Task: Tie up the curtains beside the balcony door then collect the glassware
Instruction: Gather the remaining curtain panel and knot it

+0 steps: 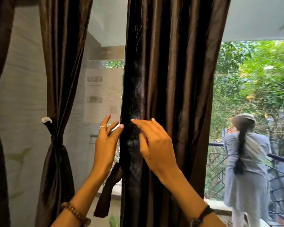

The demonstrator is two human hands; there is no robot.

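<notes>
From the head view, a dark brown curtain (170, 95) hangs loose in the middle, beside the open balcony doorway on the right. Both hands are raised to its left edge. The left hand (105, 145), fingers spread and straight, touches that edge with its thumb, its grip apart and holding nothing. The right hand (154, 145) lies flat on the folds, fingers straight, grip likewise apart. A brown tie strap (107, 192) dangles below the left wrist. At left, a second curtain (57, 95) is already cinched by its tie (56, 140). A person (246, 161) stands on the balcony at the railing (279, 158).
</notes>
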